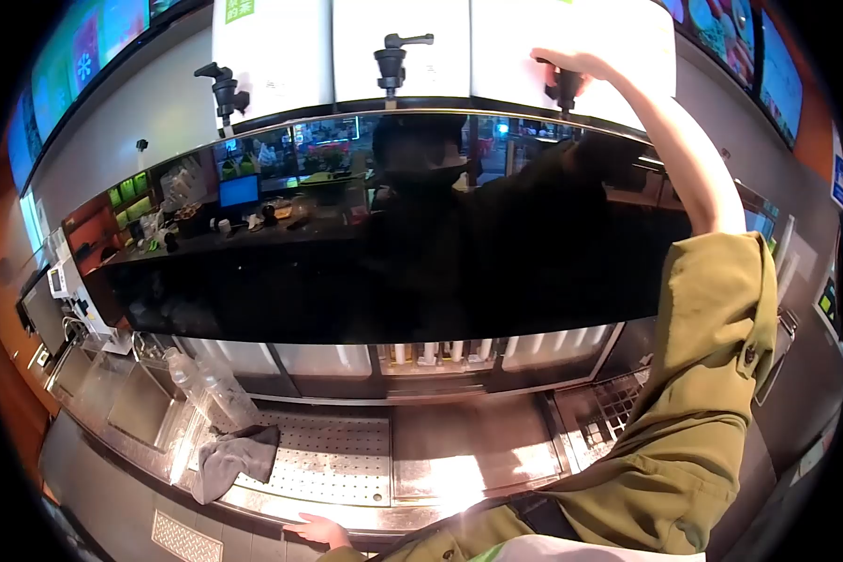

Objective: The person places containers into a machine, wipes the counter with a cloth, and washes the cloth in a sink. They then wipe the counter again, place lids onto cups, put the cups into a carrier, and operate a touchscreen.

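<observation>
High on the right, my right hand [576,66] has its fingers around the black tap [564,92] of a white drink dispenser [506,70]; its fingers partly hide the tap. Two more black taps, a middle one [391,70] and a left one [223,94], stick out from the white fronts alongside. Low in the view, my left hand [320,530] is by the front edge of the metal counter [347,515], fingers stretched out and holding nothing. A grey cloth [239,459] lies crumpled on the counter to its upper left.
Clear plastic bottles [211,389] stand at the left beside a perforated drain tray [332,454]. A dark glossy panel [393,244] under the dispensers mirrors the room. At the right is a black grid [618,403]; a sink [145,407] lies at the left.
</observation>
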`<act>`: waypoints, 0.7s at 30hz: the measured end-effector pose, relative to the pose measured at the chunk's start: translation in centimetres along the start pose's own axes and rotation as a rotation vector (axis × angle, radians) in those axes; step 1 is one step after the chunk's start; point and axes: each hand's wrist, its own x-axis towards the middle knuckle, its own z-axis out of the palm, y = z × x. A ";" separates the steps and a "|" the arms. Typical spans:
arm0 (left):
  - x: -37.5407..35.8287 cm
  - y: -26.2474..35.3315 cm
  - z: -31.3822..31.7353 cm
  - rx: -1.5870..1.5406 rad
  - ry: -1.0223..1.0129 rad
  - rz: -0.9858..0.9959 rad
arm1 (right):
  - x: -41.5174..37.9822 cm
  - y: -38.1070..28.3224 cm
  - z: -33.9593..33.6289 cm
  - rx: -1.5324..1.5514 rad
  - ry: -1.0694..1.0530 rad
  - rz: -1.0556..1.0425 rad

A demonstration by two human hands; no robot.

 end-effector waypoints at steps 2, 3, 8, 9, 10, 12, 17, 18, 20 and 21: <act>0.0 -0.2 -0.1 -0.014 0.006 -0.012 | 0.5 0.1 0.1 0.038 0.065 -0.038; -0.3 -0.1 -0.3 -0.001 -0.015 -0.027 | 0.5 0.1 -0.1 0.009 0.075 -0.023; 1.1 -2.6 2.3 0.113 0.190 0.079 | -0.7 -0.7 -0.2 -0.048 0.001 -0.038; 1.3 -3.2 3.2 0.141 0.268 0.120 | -0.6 -0.3 -0.3 -0.029 -0.034 -0.039; 0.5 -1.5 1.8 0.149 0.231 0.053 | -0.8 -0.2 -0.2 0.005 -0.012 -0.029; 0.8 -2.4 2.5 0.198 0.287 0.112 | 0.6 0.7 -0.5 0.078 -0.018 -0.101; -1.5 1.2 -0.9 0.341 0.287 0.078 | 0.0 3.0 -2.1 0.230 0.013 -0.219; -1.8 1.4 -1.1 0.358 0.429 0.189 | 0.5 5.0 -3.2 0.325 -0.022 -0.319; 0.6 4.6 -2.5 0.091 0.567 0.377 | 0.8 9.7 -6.4 0.314 0.029 -0.386; -0.4 11.9 -6.7 -0.264 0.562 0.524 | 0.6 12.5 -8.0 0.238 0.076 -0.360</act>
